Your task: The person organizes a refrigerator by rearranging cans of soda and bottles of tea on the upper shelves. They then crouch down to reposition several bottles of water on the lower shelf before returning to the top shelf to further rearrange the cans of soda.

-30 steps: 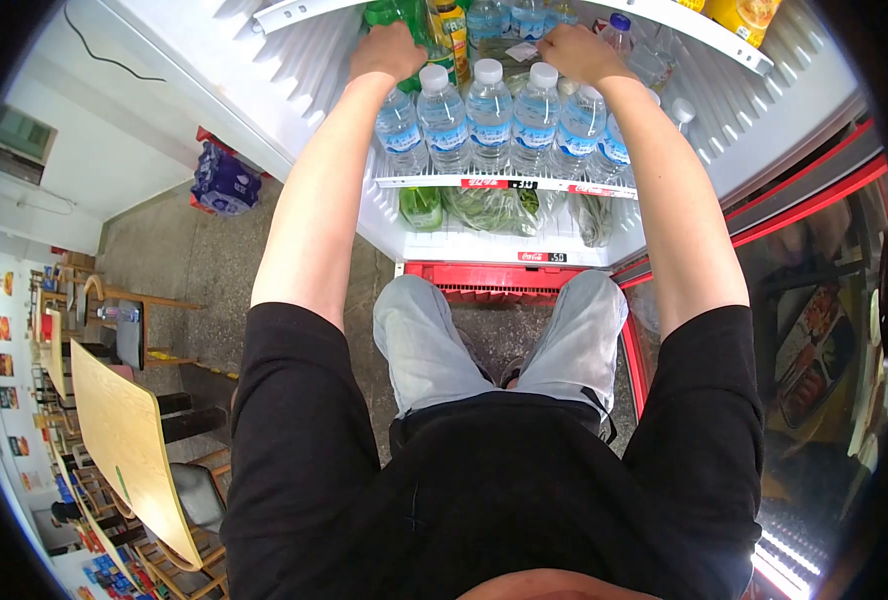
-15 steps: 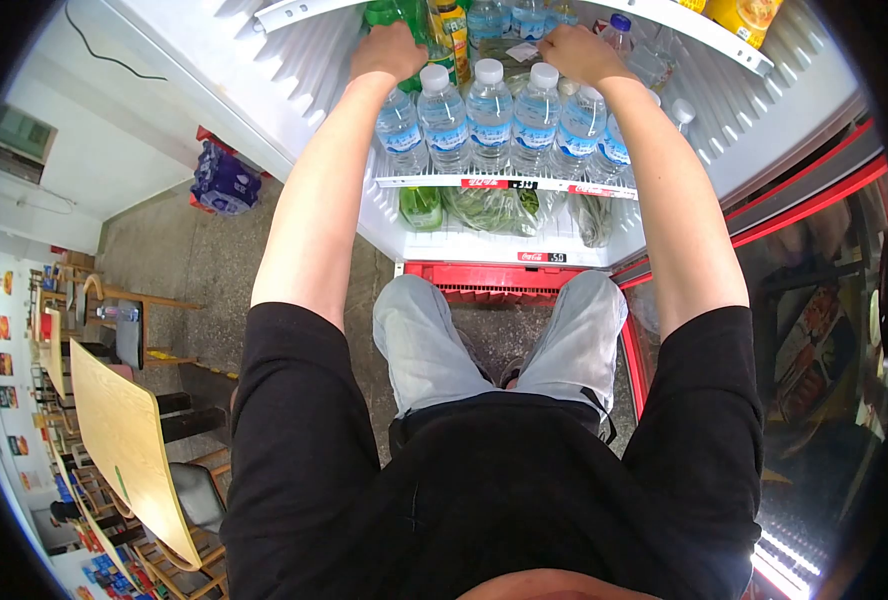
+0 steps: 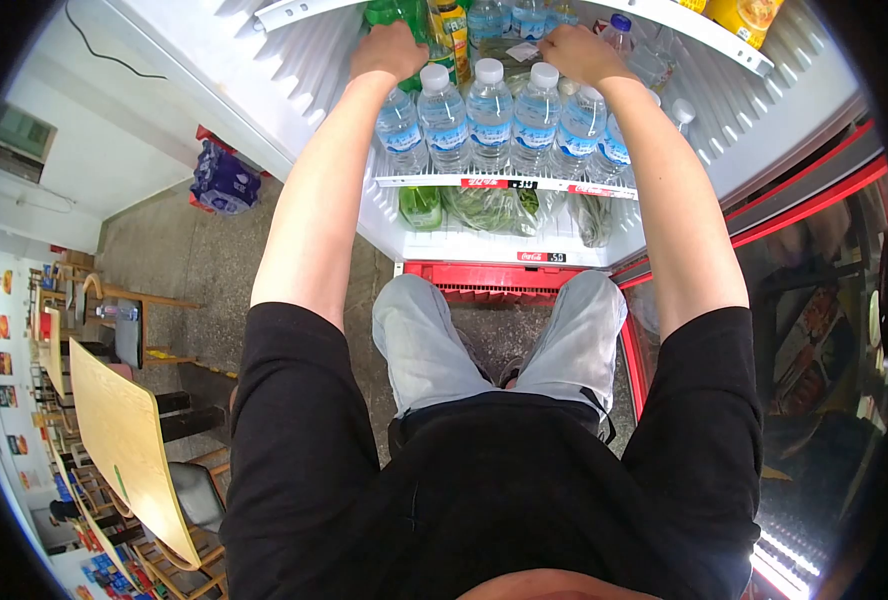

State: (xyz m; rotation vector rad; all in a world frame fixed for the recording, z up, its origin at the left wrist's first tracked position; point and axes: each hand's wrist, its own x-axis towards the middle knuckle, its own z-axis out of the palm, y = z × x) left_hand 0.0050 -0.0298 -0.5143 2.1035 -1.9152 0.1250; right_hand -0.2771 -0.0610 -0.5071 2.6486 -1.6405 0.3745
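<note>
My left hand (image 3: 391, 50) reaches into the fridge at upper left, fingers curled, right against green bottles (image 3: 436, 50). What it grips, if anything, is hidden. My right hand (image 3: 576, 52) is closed too, beside a dark wrapped thing with a white label (image 3: 524, 50). Its fingertips are out of sight, so what they hold cannot be made out. Below and between my hands, a row of clear water bottles (image 3: 490, 115) with white caps and blue labels stands upright along the front of the shelf (image 3: 414, 182). More water bottles (image 3: 488, 25) stand behind.
Bagged green vegetables (image 3: 494, 208) and a green bottle (image 3: 421, 208) lie on the level below. Overhead runs an upper shelf edge (image 3: 719, 32) with yellow packs (image 3: 742, 18). The red-framed glass door (image 3: 804, 330) hangs at right. At left are a wooden table (image 3: 124, 440) and a purple pack (image 3: 226, 178).
</note>
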